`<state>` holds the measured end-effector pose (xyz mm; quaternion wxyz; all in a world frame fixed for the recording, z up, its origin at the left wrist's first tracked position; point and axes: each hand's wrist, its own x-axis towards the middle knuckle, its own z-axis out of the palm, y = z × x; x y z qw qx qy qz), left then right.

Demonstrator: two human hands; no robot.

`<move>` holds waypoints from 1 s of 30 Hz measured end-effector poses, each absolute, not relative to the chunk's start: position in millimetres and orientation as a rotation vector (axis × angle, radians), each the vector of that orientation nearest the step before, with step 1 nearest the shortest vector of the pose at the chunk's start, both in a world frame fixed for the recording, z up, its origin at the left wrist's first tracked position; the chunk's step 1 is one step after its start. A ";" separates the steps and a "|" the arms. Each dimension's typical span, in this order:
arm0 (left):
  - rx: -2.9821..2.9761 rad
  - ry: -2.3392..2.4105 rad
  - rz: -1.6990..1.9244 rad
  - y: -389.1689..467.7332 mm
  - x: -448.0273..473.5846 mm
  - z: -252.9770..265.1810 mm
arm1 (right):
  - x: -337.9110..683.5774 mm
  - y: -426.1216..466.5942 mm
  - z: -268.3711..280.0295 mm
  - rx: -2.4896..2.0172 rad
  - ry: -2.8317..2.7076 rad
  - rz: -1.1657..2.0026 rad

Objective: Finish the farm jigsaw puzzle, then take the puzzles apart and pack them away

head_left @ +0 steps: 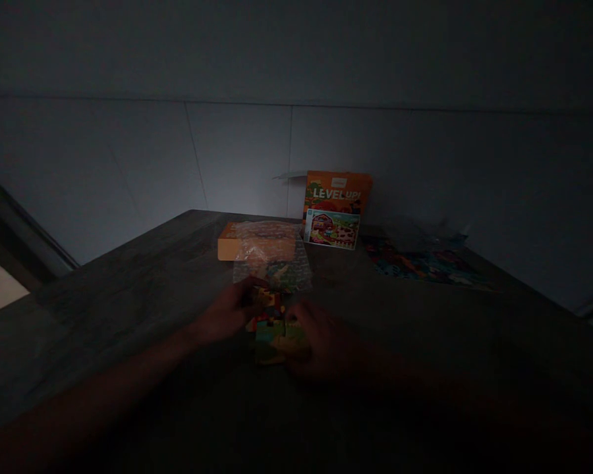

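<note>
- The 2 hands work close together over the dark grey, mottled counter (143,276), in very dim light.
- Between them lie the flat green, yellow and red jigsaw pieces (269,342), set edge to edge in a small patch.
- The left hand (240,306) has its fingers bent over the patch's far left part; I cannot tell whether they grip a piece.
- The right hand (319,336) is curled at the patch's right edge, thumb and fingertips drawn near each other; whether they pinch anything is too dark to tell.
- Just beyond the left hand lies the clear plastic bag with pale print (277,253), overlapping the low orange cardboard box (228,250) behind it.
- Farther beyond the right hand stands the upright orange "LEVEL UP!" box (338,197), with a farm picture on its front.
- Well to the right of both hands lies the flat, dark multicoloured picture panel (420,263), crumpled clear plastic (429,232) at its far side.
</note>
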<state>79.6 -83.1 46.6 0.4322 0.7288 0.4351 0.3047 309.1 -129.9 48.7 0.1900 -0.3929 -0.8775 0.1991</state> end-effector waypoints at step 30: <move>2.446 0.785 0.574 -103.8 85.0 50.2 | 304.7 -117.4 30.1 -1.093 -2.267 0.425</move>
